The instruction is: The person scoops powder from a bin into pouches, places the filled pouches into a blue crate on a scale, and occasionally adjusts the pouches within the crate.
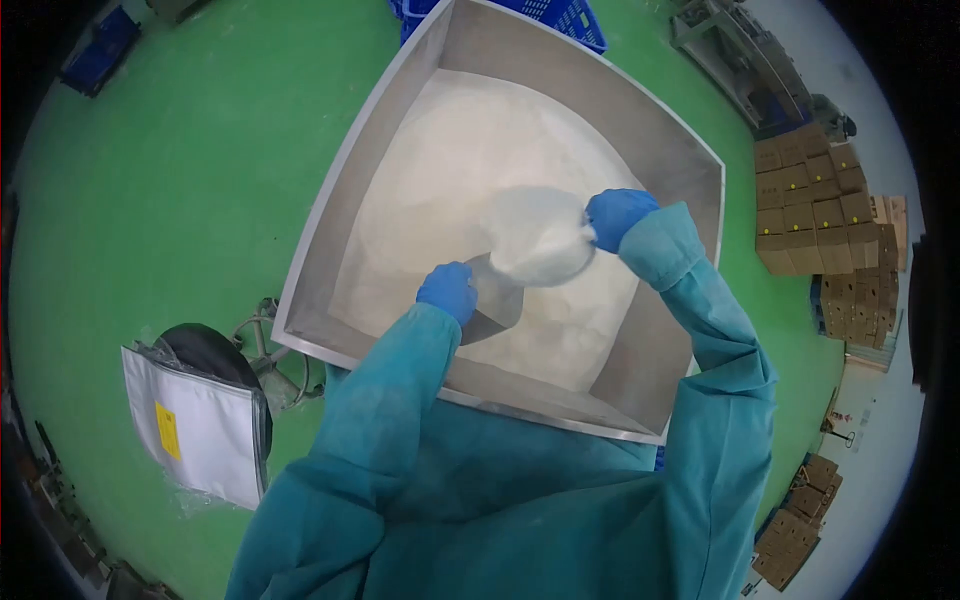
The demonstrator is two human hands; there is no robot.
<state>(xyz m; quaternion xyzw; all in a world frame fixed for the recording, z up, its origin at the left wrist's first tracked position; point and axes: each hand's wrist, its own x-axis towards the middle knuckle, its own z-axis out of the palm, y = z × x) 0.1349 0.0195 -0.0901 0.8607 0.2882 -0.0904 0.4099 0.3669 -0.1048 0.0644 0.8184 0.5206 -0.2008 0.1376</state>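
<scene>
My left hand (448, 291), in a blue glove, is closed around a metal scoop (497, 302) low over the white powder (430, 180). The scoop's front end meets a white, cloudy plastic bag (540, 245), which overlaps it in this view. Gathered at its right end, the bag is gripped by my blue-gloved right hand (620, 217). Both hands are inside a large stainless steel bin (660, 160) whose floor is mostly covered with powder. The bag's opening is hidden.
To the left, a stack of white bags with a yellow label (205, 425) rests on a black round stool (210, 352). Blue crates (575, 22) stand behind the bin. Cardboard boxes (815, 205) are piled at the right, near a metal rack (740, 60).
</scene>
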